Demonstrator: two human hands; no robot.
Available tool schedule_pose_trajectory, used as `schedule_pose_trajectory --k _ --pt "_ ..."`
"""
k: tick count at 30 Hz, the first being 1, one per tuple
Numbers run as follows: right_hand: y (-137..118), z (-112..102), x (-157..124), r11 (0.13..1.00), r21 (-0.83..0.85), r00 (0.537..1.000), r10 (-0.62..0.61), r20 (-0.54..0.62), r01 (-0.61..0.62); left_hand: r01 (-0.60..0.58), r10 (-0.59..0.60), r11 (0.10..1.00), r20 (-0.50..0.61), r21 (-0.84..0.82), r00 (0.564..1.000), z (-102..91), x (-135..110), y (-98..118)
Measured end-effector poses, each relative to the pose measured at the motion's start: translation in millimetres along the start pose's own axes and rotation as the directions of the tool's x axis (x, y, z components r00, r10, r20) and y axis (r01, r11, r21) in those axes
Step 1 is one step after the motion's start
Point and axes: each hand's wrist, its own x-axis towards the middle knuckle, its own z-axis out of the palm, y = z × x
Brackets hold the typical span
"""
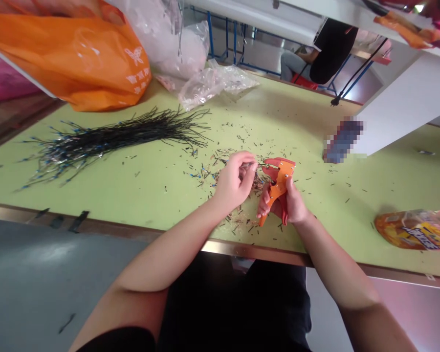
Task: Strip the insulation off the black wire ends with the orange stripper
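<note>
My right hand [296, 201] is wrapped round the handles of an orange and red wire stripper [281, 177], its jaws turned up and to the left. With fingertips pinched together, my left hand [235, 180] holds a thin black wire [263, 165] whose end reaches the jaws. Whether the jaws are closed on the wire is too small to tell. Under both hands lies a heap of short black insulation bits and copper-coloured scraps [256, 183]. A large bundle of black wires [124, 134], many with blue ends, lies on the table to the left.
An orange bag [95, 58] and clear plastic bags [212, 83] stand along the back left of the green table [132, 195]. A pixelated dark object [343, 140] leans by a white panel [407, 102]. A snack packet [416, 229] lies at right. Beyond sits another person [330, 51].
</note>
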Motion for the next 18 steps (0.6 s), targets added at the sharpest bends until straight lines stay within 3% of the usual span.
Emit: schedule_pose_trajectory --k 3,7,14,18 --pt "-1 1 0 1.0 -0.013 1.0 0.018 0.008 -0.018 -0.004 -0.002 0.995 0.058 0.095 0.998 -3.6 2 -2" --pt "-1 -2 -1 1.0 -0.012 1.0 0.022 0.017 -0.022 -0.098 0.047 0.957 0.187 0.272 0.981 -13.5 9 1" --pt "-2 -5 -4 0.998 -0.018 0.998 0.069 0.016 -0.068 -0.211 0.147 0.913 0.201 0.349 0.969 -18.0 11 -2" --pt "-3 -3 -4 0.995 -0.045 0.996 0.084 -0.027 -0.085 -0.196 0.107 0.904 0.245 0.379 0.964 -21.8 12 -1"
